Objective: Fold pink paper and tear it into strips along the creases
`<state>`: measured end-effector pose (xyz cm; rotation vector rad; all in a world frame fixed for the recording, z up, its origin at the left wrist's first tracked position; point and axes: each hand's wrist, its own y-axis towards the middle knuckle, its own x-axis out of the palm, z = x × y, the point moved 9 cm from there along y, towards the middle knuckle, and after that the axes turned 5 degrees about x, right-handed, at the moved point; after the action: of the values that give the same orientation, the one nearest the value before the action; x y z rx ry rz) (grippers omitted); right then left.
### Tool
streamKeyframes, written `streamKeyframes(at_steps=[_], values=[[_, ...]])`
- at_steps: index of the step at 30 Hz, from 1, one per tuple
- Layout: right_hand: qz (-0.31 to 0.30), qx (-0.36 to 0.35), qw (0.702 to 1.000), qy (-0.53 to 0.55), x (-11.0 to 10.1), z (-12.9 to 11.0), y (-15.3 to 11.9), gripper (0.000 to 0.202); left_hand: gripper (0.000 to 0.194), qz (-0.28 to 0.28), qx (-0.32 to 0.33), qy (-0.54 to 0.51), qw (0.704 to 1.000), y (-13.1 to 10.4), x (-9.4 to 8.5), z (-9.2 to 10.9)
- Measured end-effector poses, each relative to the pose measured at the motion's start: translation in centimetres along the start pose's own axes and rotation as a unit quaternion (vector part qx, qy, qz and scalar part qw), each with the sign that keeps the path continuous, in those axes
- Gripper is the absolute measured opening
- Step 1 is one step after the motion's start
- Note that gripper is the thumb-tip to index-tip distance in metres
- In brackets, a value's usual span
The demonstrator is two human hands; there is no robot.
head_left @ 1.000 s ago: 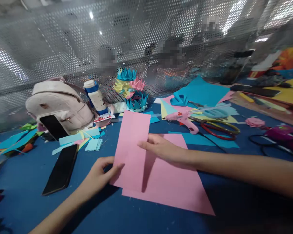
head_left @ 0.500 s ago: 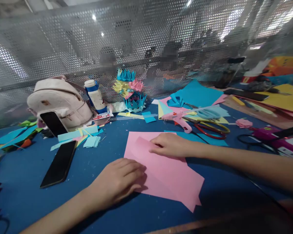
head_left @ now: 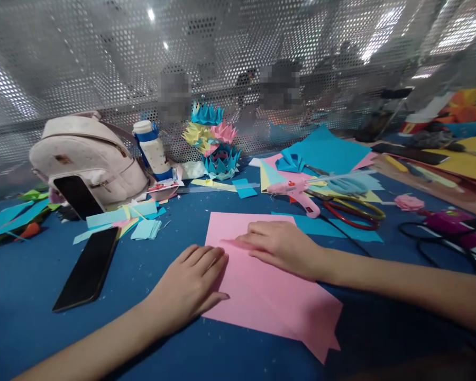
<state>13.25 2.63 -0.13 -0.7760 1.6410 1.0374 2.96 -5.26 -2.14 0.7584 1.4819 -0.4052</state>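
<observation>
On the blue counter (head_left: pixel 238 362), right in front of the person, lie two pieces of pink paper. The lower sheet (head_left: pixel 224 227) lies flat; the upper sheet (head_left: pixel 301 304) lies slantwise over it, its pointed near end sticking out past the lower one. Both hands are on the paper. The left hand (head_left: pixel 188 286) rests palm down over the lower sheet's left edge, four fingers side by side and the thumb a little apart, gripping nothing. The right hand (head_left: pixel 283 246) is drawn narrow, holding the far end of the upper sheet between thumb and fingers.

To the left are two phones: one flat phone (head_left: pixel 88 270) and one leaning phone (head_left: pixel 78 196), propped against a single pale backpack (head_left: pixel 95 159). One bottle (head_left: pixel 153 153) stands beside the bag. Behind the paper, four paper flowers (head_left: pixel 223 132) can be made out in a cluster: two blue, one yellow, one pink. To the right lie one pink glue gun (head_left: pixel 291 187), one large blue sheet (head_left: pixel 329 151) beyond it, and one pink paper rose (head_left: pixel 409 202).
</observation>
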Motion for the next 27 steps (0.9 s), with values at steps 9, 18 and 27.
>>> streamKeyframes(at_steps=[9,18,27], values=[[0.024,-0.162,0.986,-0.038,1.4,-2.1,-1.2,0.04,0.053,0.051,-0.015,-0.01,0.999,-0.3,0.1,-0.9],[-0.005,-0.137,0.985,0.109,0.8,-1.2,-1.1,0.044,0.048,0.058,-0.038,-0.044,0.997,-0.6,0.4,-1.6],[0.033,-0.168,0.983,0.071,0.9,-1.2,-1.3,0.031,0.047,0.06,-0.043,-0.053,0.996,-0.9,0.6,-1.8]])
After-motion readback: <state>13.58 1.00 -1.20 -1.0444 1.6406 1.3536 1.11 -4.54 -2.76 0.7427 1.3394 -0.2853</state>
